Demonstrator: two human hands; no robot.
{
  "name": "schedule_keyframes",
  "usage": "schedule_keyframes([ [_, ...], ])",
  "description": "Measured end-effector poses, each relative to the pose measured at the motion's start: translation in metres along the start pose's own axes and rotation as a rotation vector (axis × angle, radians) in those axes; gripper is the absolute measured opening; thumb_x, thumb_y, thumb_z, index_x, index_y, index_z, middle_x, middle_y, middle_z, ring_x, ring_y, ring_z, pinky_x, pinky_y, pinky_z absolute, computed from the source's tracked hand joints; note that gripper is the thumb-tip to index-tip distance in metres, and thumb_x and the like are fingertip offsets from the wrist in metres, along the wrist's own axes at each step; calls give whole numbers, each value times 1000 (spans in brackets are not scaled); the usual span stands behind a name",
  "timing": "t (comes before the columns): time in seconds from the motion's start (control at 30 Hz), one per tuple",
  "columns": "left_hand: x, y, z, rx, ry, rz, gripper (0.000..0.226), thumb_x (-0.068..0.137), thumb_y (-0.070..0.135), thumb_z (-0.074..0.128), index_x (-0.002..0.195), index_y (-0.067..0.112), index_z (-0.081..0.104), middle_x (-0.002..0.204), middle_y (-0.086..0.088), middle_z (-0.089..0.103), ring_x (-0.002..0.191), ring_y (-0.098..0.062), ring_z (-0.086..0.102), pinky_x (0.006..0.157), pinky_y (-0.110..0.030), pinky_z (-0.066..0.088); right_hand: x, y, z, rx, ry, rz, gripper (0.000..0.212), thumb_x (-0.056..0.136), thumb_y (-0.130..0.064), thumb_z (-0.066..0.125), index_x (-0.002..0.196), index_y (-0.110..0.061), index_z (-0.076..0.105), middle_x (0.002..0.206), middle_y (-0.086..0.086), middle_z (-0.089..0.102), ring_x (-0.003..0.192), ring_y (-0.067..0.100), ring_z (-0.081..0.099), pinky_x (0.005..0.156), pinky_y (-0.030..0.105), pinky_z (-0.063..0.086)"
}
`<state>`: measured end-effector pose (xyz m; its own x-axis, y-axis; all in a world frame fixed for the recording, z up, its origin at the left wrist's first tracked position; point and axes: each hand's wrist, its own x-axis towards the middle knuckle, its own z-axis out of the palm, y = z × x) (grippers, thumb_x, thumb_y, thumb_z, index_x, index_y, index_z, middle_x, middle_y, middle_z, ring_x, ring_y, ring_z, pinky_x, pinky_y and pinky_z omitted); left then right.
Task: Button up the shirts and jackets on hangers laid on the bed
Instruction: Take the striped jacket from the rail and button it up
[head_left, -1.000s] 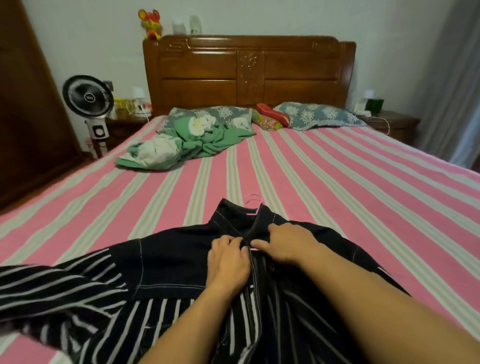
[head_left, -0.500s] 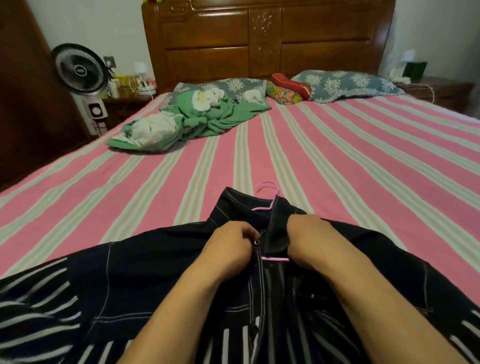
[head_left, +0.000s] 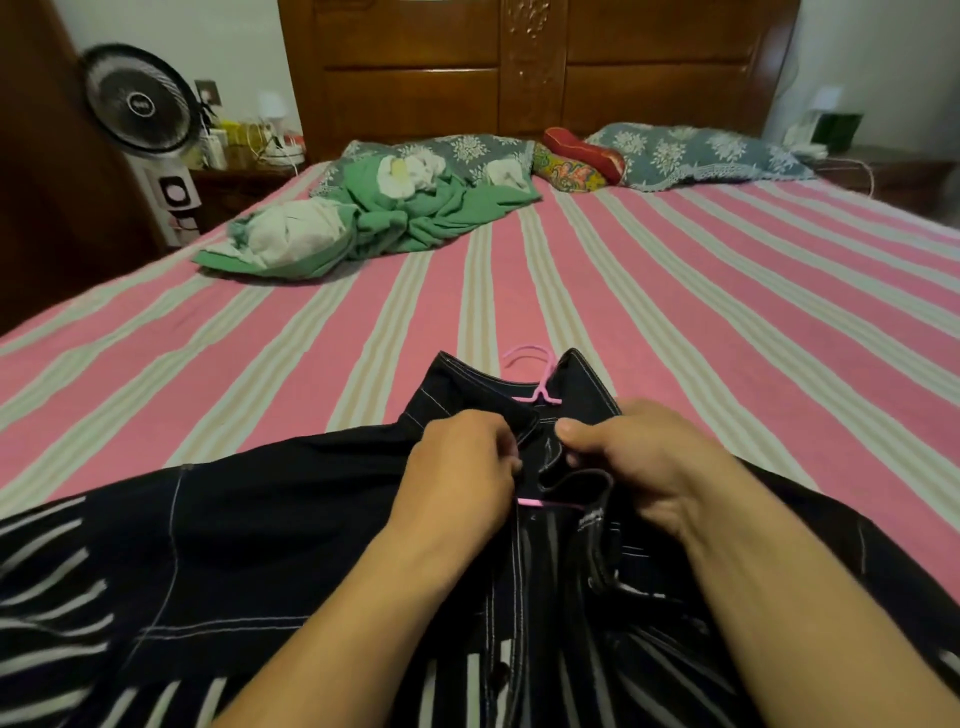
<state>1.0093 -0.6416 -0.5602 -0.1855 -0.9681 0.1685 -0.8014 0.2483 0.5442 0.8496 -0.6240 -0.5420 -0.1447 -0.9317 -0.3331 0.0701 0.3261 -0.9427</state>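
Both hands now pinch the collar edges, left hand on one placket and right hand on the other, having parted them since a moment ago, so the black jacket on its pink hanger at the bed's near edge stays unbuttoned at top.

Crumpled green blanket toward the bed's head-left corner, two patterned pillows along the headboard, standing fan off the left edge

Dim indoor light, soft wide-angle edges
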Motion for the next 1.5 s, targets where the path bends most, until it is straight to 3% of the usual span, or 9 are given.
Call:
schedule_keyframes([
  [0.13, 7, 2, -6, -479, -77, -219, 21, 90, 9, 71, 70, 16, 71, 61, -1, 70, 57, -14, 65, 68, -34, 58, 2, 4, 6, 80, -17, -59, 11, 89, 12, 62, 90, 3, 69, 70, 16, 66, 60, 24, 61, 54, 28, 54],
  [0.23, 7, 2, -8, -709, -142, -342, 23, 94, -2, 64, 75, 7, 71, 59, -7, 66, 54, -16, 62, 70, -38, 61, 0, 5, 5, 89, -60, -51, 14, 86, 14, 63, 84, 1, 68, 66, 14, 67, 52, 22, 62, 51, 28, 53],
  [0.37, 7, 2, -11, -627, -133, -342, 23, 95, 4, 65, 74, 12, 73, 54, -2, 63, 46, -8, 55, 47, -19, 44, 1, 8, 11, 53, 25, -64, 15, 85, 12, 66, 80, -2, 68, 63, 13, 69, 51, 23, 63, 50, 29, 53],
  [0.8, 12, -6, -15, -945, -257, -472, 13, 94, -12, 57, 90, -8, 68, 66, -14, 61, 45, -12, 56, 44, -19, 48, -2, 8, 16, -30, 51, -82, 12, 75, 8, 79, 77, -2, 72, 71, 18, 72, 60, 29, 69, 68, 45, 62],
  [0.93, 13, -9, -16, -967, -300, -504, 15, 92, -14, 56, 90, -7, 68, 71, -16, 62, 47, -13, 57, 45, -20, 49, -3, 6, 17, -129, 36, -75, 16, 70, 4, 82, 82, 2, 72, 75, 19, 74, 67, 35, 72, 79, 59, 60],
  [1.17, 14, -12, -16, -970, -321, -514, 19, 91, -14, 55, 85, -1, 66, 68, -12, 60, 43, -10, 53, 41, -18, 44, -3, 10, 22, -239, 86, -111, 19, 70, 1, 82, 86, 2, 72, 78, 20, 75, 77, 41, 74, 76, 60, 60],
  [1.3, 15, -13, -16, -978, -318, -506, 20, 91, -15, 56, 86, 3, 64, 67, -11, 58, 41, -10, 51, 39, -18, 41, 0, 15, 25, -326, 160, -159, 20, 67, -6, 84, 83, -4, 72, 75, 14, 75, 76, 37, 74, 75, 55, 61],
  [1.37, 15, -13, -16, -975, -312, -510, 21, 90, -15, 55, 86, 3, 65, 67, -12, 58, 41, -10, 50, 39, -18, 41, 1, 17, 28, -454, 208, -216, 15, 69, -10, 83, 79, -8, 72, 72, 8, 74, 73, 30, 73, 69, 43, 62],
  [1.5, 11, -11, -11, -1003, -292, -537, 20, 89, -14, 54, 86, 1, 66, 67, -10, 59, 40, -10, 50, 40, -18, 43, -6, 20, 41, -765, 334, -330, 19, 80, -13, 71, 68, -14, 55, 67, 1, 60, 63, 17, 56, 49, 27, 36],
])
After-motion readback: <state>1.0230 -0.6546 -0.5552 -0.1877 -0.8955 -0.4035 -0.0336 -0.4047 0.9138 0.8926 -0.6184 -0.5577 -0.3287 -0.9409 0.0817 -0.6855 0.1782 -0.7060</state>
